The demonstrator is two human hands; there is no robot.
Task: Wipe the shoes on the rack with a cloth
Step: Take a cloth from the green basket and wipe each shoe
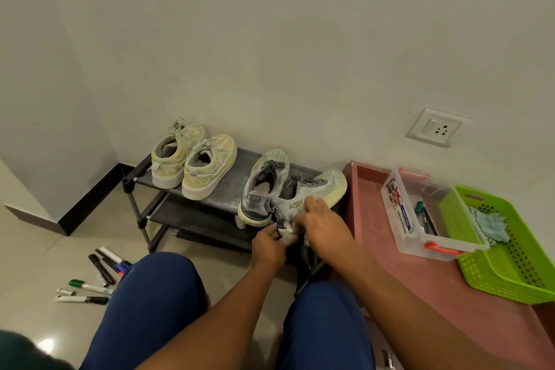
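Right hand [322, 224] covers the heel end of the grey shoe [315, 189] lying at 3 o'clock on the rack [228, 189]. Fingertips of both hands are hidden; left hand [268, 245] grip unclear. A white scrap [288, 230] between them is too small to identify. Rack's lower shelves [192, 216] are in shadow, partly behind the hands. Green basket [510, 252] at 4 o'clock is cut by the right edge. Label print on the clear box [420, 213] is unreadable. Knee [150, 294] hides some markers [99, 273].
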